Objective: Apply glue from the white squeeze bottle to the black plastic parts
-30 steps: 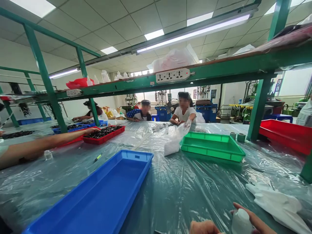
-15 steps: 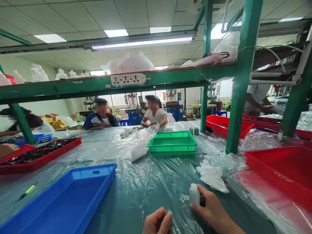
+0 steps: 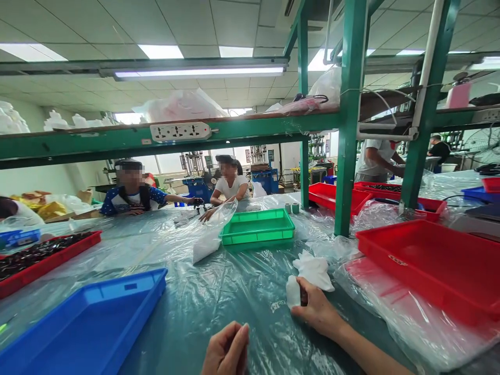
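Head view: the wearer's right hand (image 3: 318,310) pinches a small, whitish, translucent bottle (image 3: 292,293) between thumb and fingers, on the near side of a green rectangular plastic tray (image 3: 260,237), roughly in line with its right end. The left hand (image 3: 228,349), also on the tray's near side but farther from it, is curled with the thumb pressed against the index finger; whether it grips something small cannot be told. The bottle looks like thin plastic, so it is probably light, a little squeezable and smooth enough to slip; a gentle hold around the middle of its body should suit it. Just beyond the bottle, near the green tray's right corner, lies a crumpled white cloth-like piece (image 3: 312,268). Left of the green tray and nearer the wearer sits a long blue plastic tray (image 3: 86,312), cut off by the picture's edge; to the right stands a red plastic tray (image 3: 414,273), also cut off. Well apart on the green tray's left, glossy dark pieces (image 3: 47,252) are too small to identify. Fingers hide part of the bottle, and its neck and base are hard to make out.
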`<state>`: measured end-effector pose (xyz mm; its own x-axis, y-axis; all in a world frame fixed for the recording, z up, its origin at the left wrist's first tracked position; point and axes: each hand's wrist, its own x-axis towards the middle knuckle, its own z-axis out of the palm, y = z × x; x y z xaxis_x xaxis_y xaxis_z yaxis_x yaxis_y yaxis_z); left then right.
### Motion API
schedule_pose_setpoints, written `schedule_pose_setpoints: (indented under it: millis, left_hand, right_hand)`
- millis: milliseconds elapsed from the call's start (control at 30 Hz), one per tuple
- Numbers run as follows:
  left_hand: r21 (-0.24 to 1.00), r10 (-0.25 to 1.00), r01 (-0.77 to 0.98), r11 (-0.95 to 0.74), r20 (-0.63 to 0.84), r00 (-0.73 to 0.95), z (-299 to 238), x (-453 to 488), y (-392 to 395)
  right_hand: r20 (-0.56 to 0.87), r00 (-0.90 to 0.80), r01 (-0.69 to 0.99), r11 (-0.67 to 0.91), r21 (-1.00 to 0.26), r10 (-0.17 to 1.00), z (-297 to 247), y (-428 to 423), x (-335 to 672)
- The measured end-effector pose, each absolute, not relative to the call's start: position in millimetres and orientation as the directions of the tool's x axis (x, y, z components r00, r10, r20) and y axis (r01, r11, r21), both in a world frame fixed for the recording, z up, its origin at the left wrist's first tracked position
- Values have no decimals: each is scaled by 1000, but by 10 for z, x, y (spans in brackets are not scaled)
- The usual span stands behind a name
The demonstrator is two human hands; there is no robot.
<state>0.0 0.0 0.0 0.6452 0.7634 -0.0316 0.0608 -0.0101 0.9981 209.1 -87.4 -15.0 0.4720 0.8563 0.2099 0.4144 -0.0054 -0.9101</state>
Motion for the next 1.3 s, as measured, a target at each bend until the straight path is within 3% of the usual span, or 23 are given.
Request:
schedule_pose_setpoints:
  millis: [367,633,1300]
  left_hand:
    - [986,788,69,-150,77,611,-11,-73,189]
    - [994,861,-4,-105,93,499,-8,-103,269]
    - [989,831,21,-148,113,545,-118,-113,435]
  right_hand:
    - [228,410,448,23,-894,883,-146,-869,2193]
    - [198,344,370,61,-927,918,-133,-876,2363]
    - [315,332,561,82,-824,889,-149,-850,2224]
